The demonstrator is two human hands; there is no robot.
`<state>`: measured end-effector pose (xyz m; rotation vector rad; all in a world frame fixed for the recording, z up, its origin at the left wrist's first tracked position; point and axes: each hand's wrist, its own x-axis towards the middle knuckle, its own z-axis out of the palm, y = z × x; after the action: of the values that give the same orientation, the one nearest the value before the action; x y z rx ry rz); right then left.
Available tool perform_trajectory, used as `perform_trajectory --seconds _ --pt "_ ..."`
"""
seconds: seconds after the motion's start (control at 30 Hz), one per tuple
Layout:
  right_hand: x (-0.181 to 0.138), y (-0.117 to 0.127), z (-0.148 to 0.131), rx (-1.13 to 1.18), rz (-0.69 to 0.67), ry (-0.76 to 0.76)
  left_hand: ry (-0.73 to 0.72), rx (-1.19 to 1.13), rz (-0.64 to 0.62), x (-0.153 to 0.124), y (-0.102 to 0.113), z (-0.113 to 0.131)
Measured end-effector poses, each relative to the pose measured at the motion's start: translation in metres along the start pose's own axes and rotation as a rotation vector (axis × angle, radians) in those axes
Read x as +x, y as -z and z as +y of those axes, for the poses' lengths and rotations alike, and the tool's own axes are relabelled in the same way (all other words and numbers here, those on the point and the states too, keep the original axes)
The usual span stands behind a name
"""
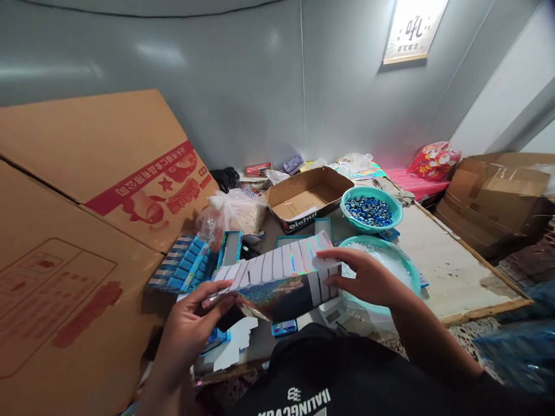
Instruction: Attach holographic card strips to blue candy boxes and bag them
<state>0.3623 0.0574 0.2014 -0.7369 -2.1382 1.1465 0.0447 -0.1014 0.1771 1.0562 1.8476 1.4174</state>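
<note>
In the head view, a long, shiny, dark-printed piece [281,297] with rainbow glints and a row of white strips along its top is held up in front of my body. Its exact kind is unclear. My left hand [195,318] is closed on its left end, thumb below and fingers at the edge. At the other end, my right hand [368,274] grips it with the fingertips. Under and beside it are blue small boxes [284,328] and white card pieces [236,344] on the table.
A turquoise basin [401,211] holds blue glass-like pieces; a second basin [418,283] holds clear ones. Behind stands an open cardboard tray [281,208]. Stacked blue boxes [186,263], a plastic bag [238,211] and a large carton [82,242] are on the left.
</note>
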Motion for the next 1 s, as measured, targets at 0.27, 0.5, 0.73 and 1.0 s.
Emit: perform_trajectory --seconds 0.27,0.5,0.73,1.0 --pt "0.013 -0.016 -0.002 -0.293 0.042 0.256 -0.184 0.428 0.024 -0.003 0.013 -0.011" --pt "0.016 -0.055 -0.009 -0.121 -0.124 0.079 -0.614 0.636 0.047 -0.019 -0.029 0.029" --pt "0.017 -0.066 -0.013 0.085 -0.098 0.002 -0.706 0.664 -0.218 -0.019 -0.042 0.035" --pt "0.014 -0.086 -0.014 0.362 0.004 -0.155 -0.925 0.757 -0.092 -0.020 -0.055 0.021"
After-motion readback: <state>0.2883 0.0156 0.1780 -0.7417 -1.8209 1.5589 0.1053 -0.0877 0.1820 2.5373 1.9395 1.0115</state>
